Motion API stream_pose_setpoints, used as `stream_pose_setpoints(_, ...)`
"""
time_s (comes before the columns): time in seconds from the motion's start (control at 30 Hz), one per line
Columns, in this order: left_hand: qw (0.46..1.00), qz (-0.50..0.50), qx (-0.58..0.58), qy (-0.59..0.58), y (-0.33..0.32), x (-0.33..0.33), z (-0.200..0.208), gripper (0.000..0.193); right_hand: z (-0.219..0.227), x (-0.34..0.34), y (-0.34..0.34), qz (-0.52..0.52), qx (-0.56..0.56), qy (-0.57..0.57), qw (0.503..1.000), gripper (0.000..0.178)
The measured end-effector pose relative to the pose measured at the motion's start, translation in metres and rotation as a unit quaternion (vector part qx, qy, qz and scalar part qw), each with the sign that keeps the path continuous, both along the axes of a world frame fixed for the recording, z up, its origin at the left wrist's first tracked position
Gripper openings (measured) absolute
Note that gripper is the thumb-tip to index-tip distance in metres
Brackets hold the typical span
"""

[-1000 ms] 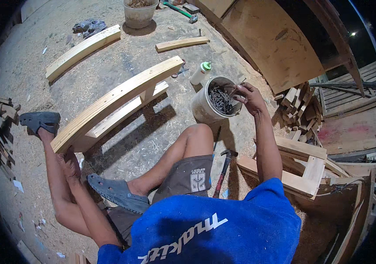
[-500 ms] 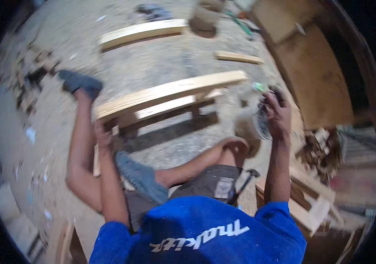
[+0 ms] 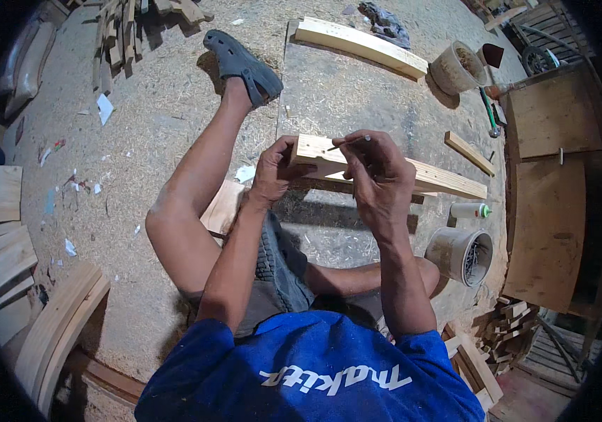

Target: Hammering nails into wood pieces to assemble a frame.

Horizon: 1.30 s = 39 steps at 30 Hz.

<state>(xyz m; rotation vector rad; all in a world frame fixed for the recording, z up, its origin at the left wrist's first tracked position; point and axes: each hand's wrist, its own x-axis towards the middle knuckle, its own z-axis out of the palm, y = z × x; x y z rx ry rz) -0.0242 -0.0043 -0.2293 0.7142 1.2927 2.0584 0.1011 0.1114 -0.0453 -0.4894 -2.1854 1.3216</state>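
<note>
My left hand [image 3: 276, 169] is closed round the near-left end of a pale wooden beam [image 3: 448, 180], which belongs to a wooden frame lying across in front of my legs. Small dark dots mark the beam's top face near that end. Between the thumb and fingers of my right hand [image 3: 382, 169] is a nail [image 3: 343, 145], slanted, its tip close to the top of the beam. To the right of my right forearm stands a tub [image 3: 448, 247] with many nails inside. A white bottle with a green cap [image 3: 468, 210] lies beyond it.
Another beam [image 3: 360, 46] lies farther off, near a bucket [image 3: 448, 70]. A short wood strip [image 3: 470, 152] and a green-handled hammer [image 3: 489, 112] are at the right. Plywood panels [image 3: 547, 232] stand along the right. Curved boards [image 3: 58, 330] rest at lower left; scraps litter the floor.
My right hand has come away from the nail tub to the beam's end and now pinches a nail there. My left hand still holds that end. The view has swung round.
</note>
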Motion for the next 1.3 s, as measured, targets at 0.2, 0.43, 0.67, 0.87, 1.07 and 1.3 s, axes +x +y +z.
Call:
stream_pose_setpoints(0.2, 1.0, -0.014, 0.011, 0.009, 0.0, -0.001, -0.004, 0.052, -0.002, -0.006, -0.002, 0.0, 0.085, -0.035, 0.996, 0.018)
stream_pose_setpoints(0.43, 0.999, -0.023, 0.014, -0.021, 0.0, -0.001, -0.003, 0.052, 0.0, -0.008, 0.004, 0.027, 0.122, -0.065, 0.99, 0.017)
stream_pose_setpoints(0.67, 0.999, -0.014, 0.045, -0.002, 0.001, -0.003, -0.004, 0.05, -0.002, -0.008, 0.002, 0.029, 0.146, -0.129, 0.98, 0.018)
stream_pose_setpoints(0.87, 1.0, 0.001, -0.012, 0.023, 0.001, -0.003, -0.002, 0.049, 0.012, 0.006, 0.018, -0.055, -0.098, 0.036, 0.993, 0.015)
stream_pose_setpoints(1.07, 1.0, -0.004, 0.026, 0.007, 0.002, -0.003, -0.001, 0.049, -0.009, 0.005, 0.023, 0.008, 0.024, 0.221, 0.975, 0.021)
stream_pose_setpoints(1.3, 1.0, -0.004, 0.02, 0.006, 0.001, -0.002, 0.0, 0.05, -0.032, -0.005, 0.022, 0.019, 0.015, 0.215, 0.976, 0.021)
